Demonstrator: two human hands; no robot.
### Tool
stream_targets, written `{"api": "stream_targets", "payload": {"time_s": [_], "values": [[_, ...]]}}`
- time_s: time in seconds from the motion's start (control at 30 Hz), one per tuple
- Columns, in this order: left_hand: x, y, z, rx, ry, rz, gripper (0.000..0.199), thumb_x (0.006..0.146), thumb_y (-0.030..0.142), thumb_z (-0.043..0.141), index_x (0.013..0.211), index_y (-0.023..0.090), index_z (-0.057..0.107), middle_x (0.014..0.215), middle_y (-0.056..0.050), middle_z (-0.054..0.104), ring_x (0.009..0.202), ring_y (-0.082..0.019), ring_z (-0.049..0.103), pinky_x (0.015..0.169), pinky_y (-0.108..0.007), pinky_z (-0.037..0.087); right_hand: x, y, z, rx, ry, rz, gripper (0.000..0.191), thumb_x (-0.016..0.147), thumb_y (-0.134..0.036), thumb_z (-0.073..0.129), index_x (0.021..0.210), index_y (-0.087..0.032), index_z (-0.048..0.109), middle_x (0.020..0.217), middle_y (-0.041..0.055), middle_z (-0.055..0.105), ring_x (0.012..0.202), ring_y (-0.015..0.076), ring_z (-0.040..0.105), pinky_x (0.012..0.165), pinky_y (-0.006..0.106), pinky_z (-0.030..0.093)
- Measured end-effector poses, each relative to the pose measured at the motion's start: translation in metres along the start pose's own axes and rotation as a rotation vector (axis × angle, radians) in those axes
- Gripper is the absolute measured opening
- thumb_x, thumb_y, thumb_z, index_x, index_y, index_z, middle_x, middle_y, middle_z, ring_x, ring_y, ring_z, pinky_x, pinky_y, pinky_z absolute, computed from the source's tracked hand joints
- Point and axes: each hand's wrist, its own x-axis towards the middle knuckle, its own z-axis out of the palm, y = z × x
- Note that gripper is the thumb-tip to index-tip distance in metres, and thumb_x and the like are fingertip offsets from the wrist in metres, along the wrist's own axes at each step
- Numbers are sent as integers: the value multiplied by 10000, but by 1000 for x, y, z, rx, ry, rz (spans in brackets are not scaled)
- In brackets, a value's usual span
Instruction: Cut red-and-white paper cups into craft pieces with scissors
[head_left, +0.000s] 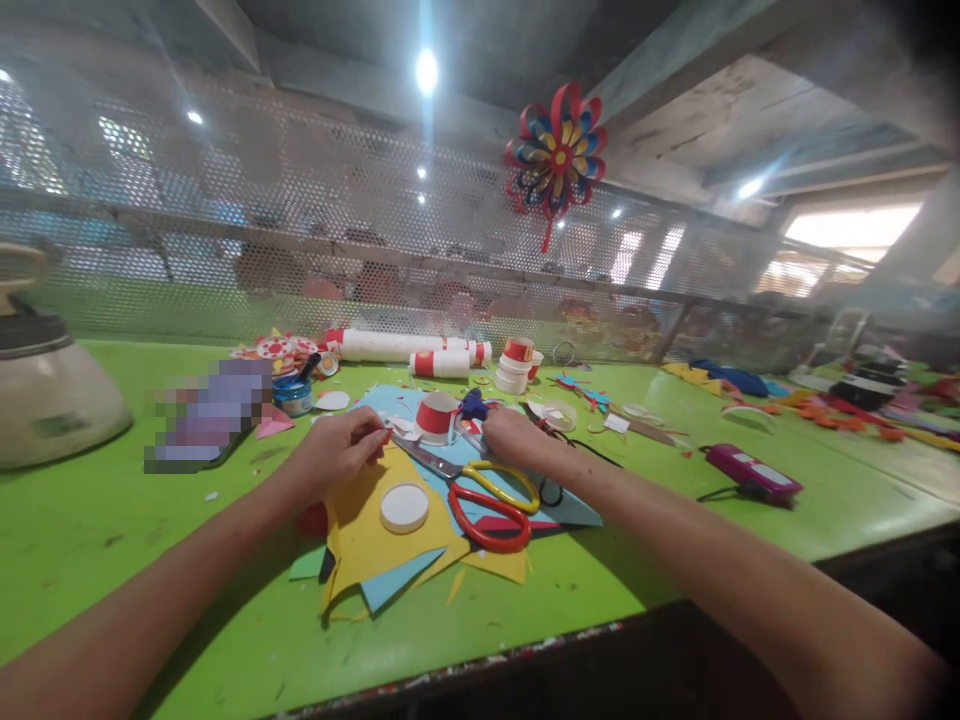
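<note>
My left hand [343, 442] is closed in a pinch, with a small red piece [388, 436] at its fingertips. My right hand [514, 437] is closed beside a dark blue object [473, 404]; what its fingers hold is hidden. Between the hands stands a red and white paper cup piece [436, 416]. Large scissors [491, 515] with one red and one yellow handle lie partly spread on yellow paper [352, 540] and light blue paper [581, 508]. A white round lid [404, 508] rests on the yellow sheet.
Behind are paper cup stacks [405, 347], short cup pieces [514, 370] and a blue jar [292, 396]. A pixelated phone-like object [217, 415] and a large kettle-like vessel [56, 400] stand left. A purple box [752, 474] lies right. A paper flower [559, 157] hangs above.
</note>
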Motion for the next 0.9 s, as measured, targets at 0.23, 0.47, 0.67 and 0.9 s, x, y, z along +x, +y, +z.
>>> {"api": "stream_targets", "payload": {"time_s": [0.23,0.47,0.67,0.9], "values": [[2,0,-3,-238,17,-74,236,769,408,575,739,174,577,599,-2,640,547,-144,592,550,-249,464,-19,6,-8,161,133,25,265,906,-274,563,1134,-139,563,1127,87,595,926,202,617,779,385,522],[-3,16,11,-513,-109,-139,264,759,407,611,771,145,583,623,-33,654,517,-139,600,527,-269,496,-47,-29,-37,432,579,-59,147,939,-203,496,1002,-132,608,822,9,660,684,129,629,647,288,517],[-10,29,18,-753,-267,-235,260,802,372,597,870,121,605,752,-92,707,620,-157,664,651,-298,535,-40,-63,-30,590,839,-292,205,925,-161,467,1029,-140,642,820,72,664,757,171,596,682,286,482],[-10,37,18,-1052,-309,-341,198,769,249,657,882,89,625,747,-99,698,680,-167,670,673,-271,521,-43,-67,-16,663,875,-395,233,927,-142,449,1091,-162,613,867,85,617,775,182,539,676,309,477]]}}
